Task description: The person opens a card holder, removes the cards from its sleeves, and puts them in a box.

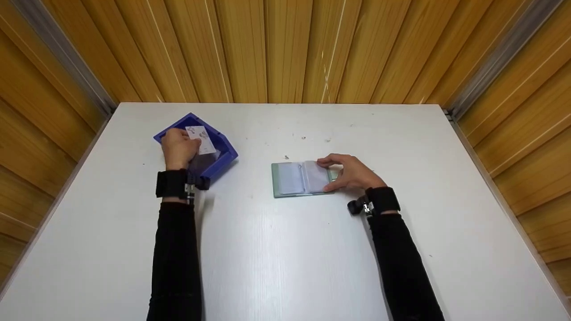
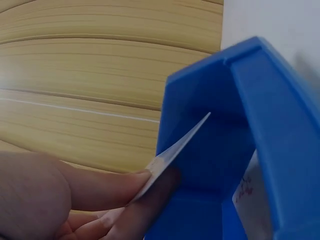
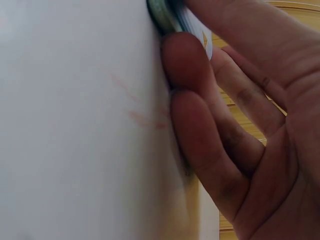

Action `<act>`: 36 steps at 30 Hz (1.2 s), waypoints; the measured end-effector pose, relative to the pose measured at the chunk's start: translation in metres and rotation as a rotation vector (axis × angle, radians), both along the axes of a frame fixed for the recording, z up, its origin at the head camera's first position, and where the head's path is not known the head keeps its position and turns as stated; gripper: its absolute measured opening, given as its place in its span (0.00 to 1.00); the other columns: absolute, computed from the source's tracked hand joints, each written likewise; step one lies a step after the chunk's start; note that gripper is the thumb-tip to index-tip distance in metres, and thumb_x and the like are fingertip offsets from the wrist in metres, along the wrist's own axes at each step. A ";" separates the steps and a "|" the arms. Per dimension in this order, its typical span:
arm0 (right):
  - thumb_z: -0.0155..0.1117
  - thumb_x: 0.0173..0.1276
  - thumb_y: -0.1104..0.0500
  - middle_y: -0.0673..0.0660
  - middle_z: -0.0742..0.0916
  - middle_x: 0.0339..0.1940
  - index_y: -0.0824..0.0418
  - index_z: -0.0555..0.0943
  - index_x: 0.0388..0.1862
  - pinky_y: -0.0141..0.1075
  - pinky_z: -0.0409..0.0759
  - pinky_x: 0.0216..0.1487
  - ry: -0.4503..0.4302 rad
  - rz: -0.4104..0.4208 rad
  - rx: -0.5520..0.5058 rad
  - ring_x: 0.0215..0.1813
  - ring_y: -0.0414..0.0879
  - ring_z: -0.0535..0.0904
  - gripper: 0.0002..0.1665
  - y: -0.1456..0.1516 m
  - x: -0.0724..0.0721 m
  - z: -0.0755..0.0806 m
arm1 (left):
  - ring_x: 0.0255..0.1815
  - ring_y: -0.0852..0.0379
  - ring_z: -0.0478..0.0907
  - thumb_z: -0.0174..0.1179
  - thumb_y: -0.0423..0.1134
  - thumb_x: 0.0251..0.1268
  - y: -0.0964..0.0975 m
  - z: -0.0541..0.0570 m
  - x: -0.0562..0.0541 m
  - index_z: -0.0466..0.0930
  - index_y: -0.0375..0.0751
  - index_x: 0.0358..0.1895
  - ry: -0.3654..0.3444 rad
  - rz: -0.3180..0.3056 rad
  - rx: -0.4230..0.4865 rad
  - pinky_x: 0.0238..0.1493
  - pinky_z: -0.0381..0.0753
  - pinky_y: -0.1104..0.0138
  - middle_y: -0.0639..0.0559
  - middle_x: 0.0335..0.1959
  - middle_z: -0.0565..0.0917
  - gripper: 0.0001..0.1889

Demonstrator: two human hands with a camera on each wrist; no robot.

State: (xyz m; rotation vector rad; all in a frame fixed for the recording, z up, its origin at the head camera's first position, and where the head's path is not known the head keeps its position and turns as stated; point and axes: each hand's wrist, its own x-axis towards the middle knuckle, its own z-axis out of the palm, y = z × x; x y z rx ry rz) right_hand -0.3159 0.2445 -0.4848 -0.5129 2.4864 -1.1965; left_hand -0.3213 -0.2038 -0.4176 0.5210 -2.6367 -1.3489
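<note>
In the head view my left hand (image 1: 177, 149) is at the blue plastic bin (image 1: 221, 166) on the left of the table. Its thumb and fingers pinch a white card (image 1: 203, 139) with a small printed pattern, which the left wrist view shows edge-on against the bin's inside. Another card (image 2: 254, 202) with red print lies in the bin. A green card holder (image 1: 276, 180) lies open near the table's middle, clear sleeves (image 1: 291, 176) facing up. My right hand (image 1: 354, 173) grips its right side, thumb at the near edge and fingertips at the far edge.
The white table (image 1: 285, 254) ends at a wood-patterned panel wall (image 1: 285, 53) at the back, with similar panels on both sides. Small dark marks (image 1: 304, 137) dot the tabletop behind the card holder.
</note>
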 end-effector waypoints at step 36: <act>0.90 0.45 0.55 0.50 0.83 0.69 0.48 0.80 0.67 0.52 0.61 0.79 0.001 0.002 0.016 0.76 0.49 0.69 0.47 -0.002 0.001 0.001 | 0.59 0.36 0.83 0.42 0.32 0.80 0.037 -0.029 -0.005 0.83 0.28 0.59 -0.334 -0.172 -0.785 0.55 0.84 0.48 0.32 0.59 0.84 0.20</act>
